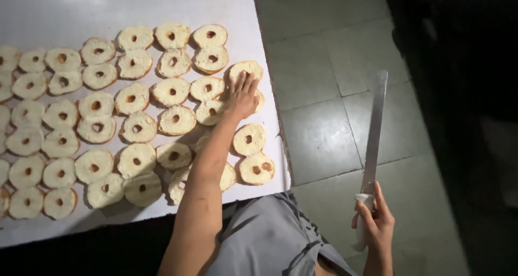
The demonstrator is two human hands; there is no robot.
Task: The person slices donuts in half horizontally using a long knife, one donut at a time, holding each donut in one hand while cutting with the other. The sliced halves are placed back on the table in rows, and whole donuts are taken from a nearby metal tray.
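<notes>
- Pale, cream-coloured ring-shaped bread halves (97,133), each with a hole in the middle, lie cut side up in close rows, spreading far to the left of the left hand.
- White flat bench (65,9) carries all of them; its right edge runs just to the right of the left hand.
- The left hand (243,95) reaches forward over the bench, palm down and fingers spread, pressing flat on the bread halves at the right end of the rows; it grips nothing.
- Two more ring halves (249,139) lie just below that hand, beside the forearm, near the bench edge.
- A grey cloth garment (270,241) shows between the two arms, at the bottom.
- Grey tiled floor (318,82) fills the space between the hands.
- The right hand (375,225), well apart from the left and off the bench, is closed round the white handle of a long serrated steel knife (375,130), whose blade points up and away.
</notes>
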